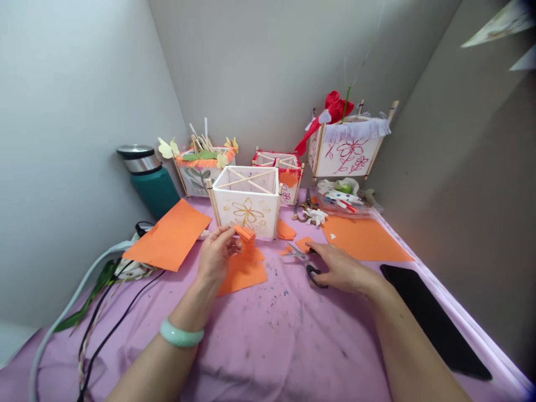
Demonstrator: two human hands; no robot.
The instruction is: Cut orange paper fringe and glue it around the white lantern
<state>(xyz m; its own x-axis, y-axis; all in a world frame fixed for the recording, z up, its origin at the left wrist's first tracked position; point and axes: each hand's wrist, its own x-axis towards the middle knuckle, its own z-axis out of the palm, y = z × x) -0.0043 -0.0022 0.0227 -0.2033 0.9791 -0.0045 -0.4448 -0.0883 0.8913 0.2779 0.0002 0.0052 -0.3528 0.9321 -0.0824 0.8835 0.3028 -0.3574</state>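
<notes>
Head view, left hand [216, 259] pinching orange paper [244, 233]

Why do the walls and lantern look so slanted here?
In the head view, a wide lens seems to bend things: the grey wall leans inward, the flower-painted lantern at right tilts, and the left forearm stretches long. Light is soft, no harsh glare; a pale sheet top right is blurred.

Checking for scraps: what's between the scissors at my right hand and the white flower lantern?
In the head view, a small orange paper scrap lies between the scissors and the white lantern.
</notes>
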